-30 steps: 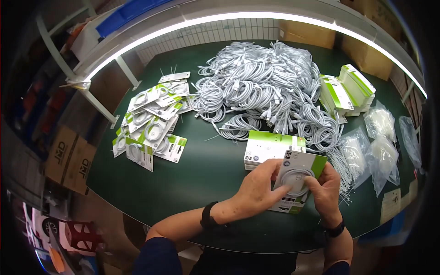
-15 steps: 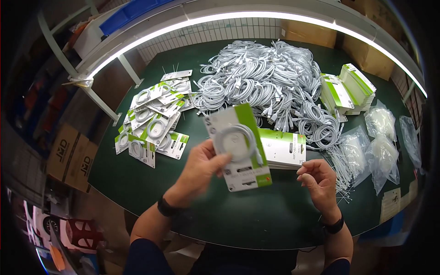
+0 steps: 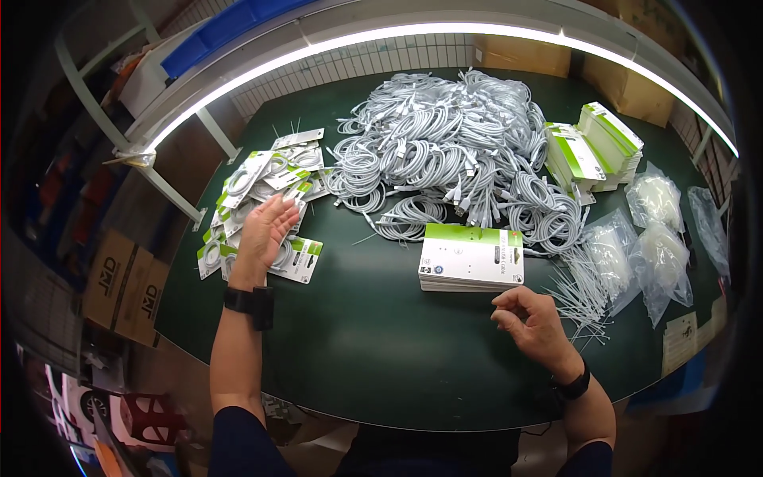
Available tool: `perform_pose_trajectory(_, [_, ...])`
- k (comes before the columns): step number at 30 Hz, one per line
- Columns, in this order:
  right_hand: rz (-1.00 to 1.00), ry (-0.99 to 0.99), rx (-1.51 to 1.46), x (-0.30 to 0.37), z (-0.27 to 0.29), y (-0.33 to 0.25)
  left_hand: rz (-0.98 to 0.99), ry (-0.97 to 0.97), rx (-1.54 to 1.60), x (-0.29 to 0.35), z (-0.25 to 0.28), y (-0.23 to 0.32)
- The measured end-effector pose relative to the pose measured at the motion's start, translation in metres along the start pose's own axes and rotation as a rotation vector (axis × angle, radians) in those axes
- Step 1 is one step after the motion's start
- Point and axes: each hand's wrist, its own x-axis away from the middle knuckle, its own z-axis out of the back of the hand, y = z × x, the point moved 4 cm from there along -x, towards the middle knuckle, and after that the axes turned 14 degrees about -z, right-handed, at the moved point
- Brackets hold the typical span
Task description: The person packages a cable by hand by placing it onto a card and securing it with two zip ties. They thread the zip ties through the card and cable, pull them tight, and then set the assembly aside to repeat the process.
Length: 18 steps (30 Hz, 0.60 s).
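Note:
My left hand (image 3: 268, 229) is over the pile of carded cables (image 3: 296, 176) at the left, fingers stretched out and nothing gripped. Each of those white-and-green cards bears a coiled pale grey cable. At the table's middle right my right hand (image 3: 534, 319) hovers with its fingers curled in toward the thumb; no object shows in it. Just beyond that hand lies a neat stack of flat cards (image 3: 470, 258) without cables. Loose white cable ties (image 3: 579, 306) are spread to the right of the hand.
A big heap of coiled grey cables (image 3: 445, 143) fills the back of the green table (image 3: 381, 350). More card stacks (image 3: 608, 151) stand at the back right. Clear bags of cable ties (image 3: 661, 254) lie at the right. A light bar (image 3: 413, 30) arches overhead.
My left hand has swung left from the middle to the pile and let go of the carded cable it held. My right hand stays curled near the card stack.

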Motion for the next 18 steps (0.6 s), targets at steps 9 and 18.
perform_pose_trajectory(9, [0.049,0.040,0.047,-0.001,0.000,-0.003,-0.415,-0.486,-0.774,-0.028,-0.100,-0.049])
perform_pose_trajectory(18, [0.059,0.068,0.142,0.004,0.001,-0.008,-0.819,-0.589,-1.377,-0.069,-0.169,-0.100])
